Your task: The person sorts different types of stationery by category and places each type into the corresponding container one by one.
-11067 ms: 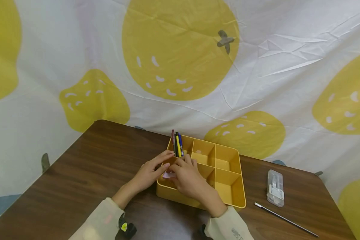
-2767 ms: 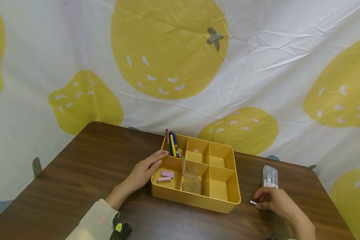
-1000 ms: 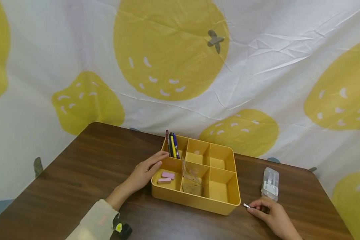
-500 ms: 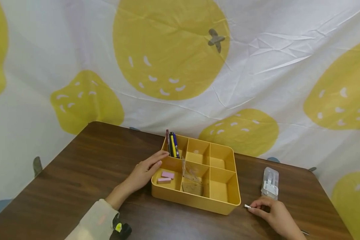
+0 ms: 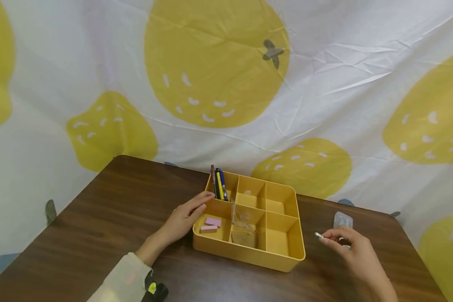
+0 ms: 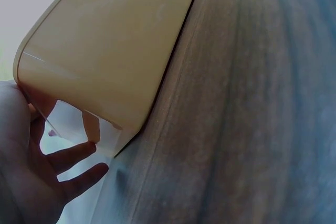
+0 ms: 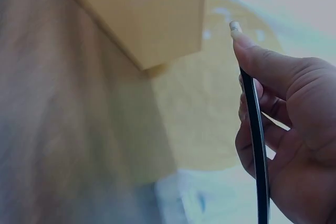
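Observation:
My right hand [image 5: 356, 249] pinches a dark, slim pencil [image 7: 255, 129] near its white eraser end, to the right of the yellow organizer box [image 5: 245, 256]. The pencil's shaft runs back along the palm in the right wrist view. My left hand [image 5: 183, 218] rests against the box's left side, fingers fairly straight in the left wrist view; its thumb reaches the rim. Two pink erasers [image 5: 213, 222] lie in the box's near left compartment. Clear plastic drawing pieces [image 5: 243, 224] lean in the near middle one. Several pens [image 5: 219, 184] stand in the far left one.
A clear plastic case [image 5: 342, 219] lies on the brown table [image 5: 147, 188] beyond my right hand, which partly hides it. Behind the table hangs a white cloth [image 5: 324, 96] printed with yellow fruit.
Over the last half second my right hand has risen away from me with the pencil, now covering part of the clear case. My left hand has stayed at the box.

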`<action>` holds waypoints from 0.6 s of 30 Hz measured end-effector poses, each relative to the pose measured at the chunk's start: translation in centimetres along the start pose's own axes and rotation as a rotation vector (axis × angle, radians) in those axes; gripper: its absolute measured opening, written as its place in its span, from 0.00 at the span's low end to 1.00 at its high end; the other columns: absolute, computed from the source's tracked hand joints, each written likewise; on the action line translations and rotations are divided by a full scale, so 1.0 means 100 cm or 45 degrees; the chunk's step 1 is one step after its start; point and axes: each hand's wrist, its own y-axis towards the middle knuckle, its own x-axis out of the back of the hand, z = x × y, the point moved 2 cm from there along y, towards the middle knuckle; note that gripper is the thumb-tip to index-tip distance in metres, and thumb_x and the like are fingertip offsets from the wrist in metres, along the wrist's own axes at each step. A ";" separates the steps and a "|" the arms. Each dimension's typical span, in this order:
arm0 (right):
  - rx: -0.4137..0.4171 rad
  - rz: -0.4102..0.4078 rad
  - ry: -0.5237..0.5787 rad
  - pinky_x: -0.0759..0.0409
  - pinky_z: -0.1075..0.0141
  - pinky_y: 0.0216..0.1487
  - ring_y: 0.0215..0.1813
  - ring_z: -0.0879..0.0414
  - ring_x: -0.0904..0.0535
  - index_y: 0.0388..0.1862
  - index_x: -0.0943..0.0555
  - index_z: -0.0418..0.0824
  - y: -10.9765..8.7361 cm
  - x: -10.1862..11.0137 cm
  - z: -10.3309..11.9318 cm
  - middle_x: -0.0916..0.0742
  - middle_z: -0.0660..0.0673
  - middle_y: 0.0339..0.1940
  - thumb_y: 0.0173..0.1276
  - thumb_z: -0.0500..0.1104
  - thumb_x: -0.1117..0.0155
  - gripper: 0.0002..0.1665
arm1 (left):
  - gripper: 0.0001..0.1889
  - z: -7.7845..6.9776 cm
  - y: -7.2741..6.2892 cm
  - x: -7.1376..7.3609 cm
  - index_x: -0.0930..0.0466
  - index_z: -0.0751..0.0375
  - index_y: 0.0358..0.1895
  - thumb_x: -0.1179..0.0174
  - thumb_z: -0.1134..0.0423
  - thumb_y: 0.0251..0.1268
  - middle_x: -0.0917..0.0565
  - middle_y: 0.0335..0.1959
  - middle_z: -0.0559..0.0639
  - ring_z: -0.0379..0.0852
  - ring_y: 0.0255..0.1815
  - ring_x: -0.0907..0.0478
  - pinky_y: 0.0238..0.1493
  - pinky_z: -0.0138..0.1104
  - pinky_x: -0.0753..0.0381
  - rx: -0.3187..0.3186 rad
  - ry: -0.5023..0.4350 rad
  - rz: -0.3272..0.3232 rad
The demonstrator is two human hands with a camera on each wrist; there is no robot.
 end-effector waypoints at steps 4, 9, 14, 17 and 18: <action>0.018 -0.008 0.038 0.25 0.76 0.36 0.33 0.63 0.25 0.34 0.17 0.55 0.013 0.003 0.011 0.18 0.58 0.31 0.61 0.41 0.30 0.08 | 0.19 0.000 0.000 0.001 0.29 0.54 0.67 0.54 0.59 0.77 0.35 0.71 0.49 0.47 0.71 0.42 0.67 0.49 0.41 -0.001 0.003 0.000; 0.043 -0.012 0.071 0.24 0.73 0.36 0.34 0.62 0.24 0.35 0.17 0.54 0.024 0.001 0.020 0.18 0.58 0.33 0.61 0.42 0.30 0.07 | 0.19 -0.001 0.000 0.001 0.29 0.54 0.67 0.54 0.60 0.77 0.34 0.70 0.49 0.47 0.71 0.41 0.67 0.49 0.41 -0.001 -0.004 -0.010; 0.064 -0.034 0.105 0.25 0.70 0.27 0.31 0.60 0.23 0.36 0.17 0.54 0.033 -0.001 0.027 0.18 0.57 0.34 0.62 0.42 0.31 0.06 | 0.19 -0.002 0.000 0.001 0.29 0.55 0.66 0.53 0.62 0.76 0.34 0.70 0.50 0.47 0.71 0.42 0.67 0.49 0.41 0.003 0.000 -0.006; 0.080 -0.044 0.119 0.24 0.72 0.29 0.31 0.60 0.23 0.36 0.17 0.54 0.038 -0.003 0.031 0.18 0.57 0.34 0.62 0.42 0.31 0.06 | 0.19 -0.001 0.000 0.000 0.28 0.55 0.66 0.53 0.62 0.76 0.34 0.70 0.47 0.46 0.71 0.42 0.68 0.48 0.41 0.007 0.001 -0.005; 0.088 -0.047 0.113 0.24 0.73 0.31 0.32 0.61 0.22 0.36 0.17 0.54 0.040 -0.003 0.032 0.18 0.57 0.34 0.62 0.42 0.31 0.06 | 0.19 -0.001 0.000 0.000 0.28 0.55 0.66 0.53 0.62 0.76 0.34 0.70 0.47 0.46 0.71 0.41 0.68 0.48 0.41 0.004 0.001 -0.005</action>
